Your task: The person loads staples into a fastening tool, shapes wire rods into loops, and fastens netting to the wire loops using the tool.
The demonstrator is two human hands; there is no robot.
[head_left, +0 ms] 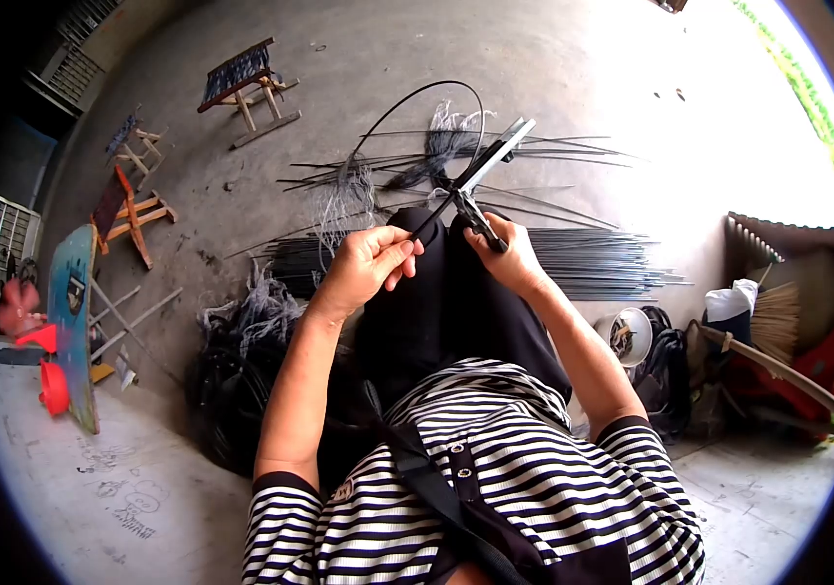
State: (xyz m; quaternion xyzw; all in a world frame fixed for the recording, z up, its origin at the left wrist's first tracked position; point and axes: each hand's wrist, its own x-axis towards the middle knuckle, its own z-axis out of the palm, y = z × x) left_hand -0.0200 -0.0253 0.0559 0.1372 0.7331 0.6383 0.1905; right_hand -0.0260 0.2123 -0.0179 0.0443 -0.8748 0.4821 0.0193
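Pinching black strand point(432, 221), left hand point(371, 263); strand runs toward tool point(491, 163) gripped by right hand point(515, 257).

From the person's head, the one wide, round view faces forward and steeply down, near enough that the shirt point(558, 434) fills six o'clock. The left hand point(368, 263) and right hand point(512, 257) lie about mid-dial; farther off, the floor point(368, 54) spreads toward twelve and greenery point(827, 136) edges two o'clock.
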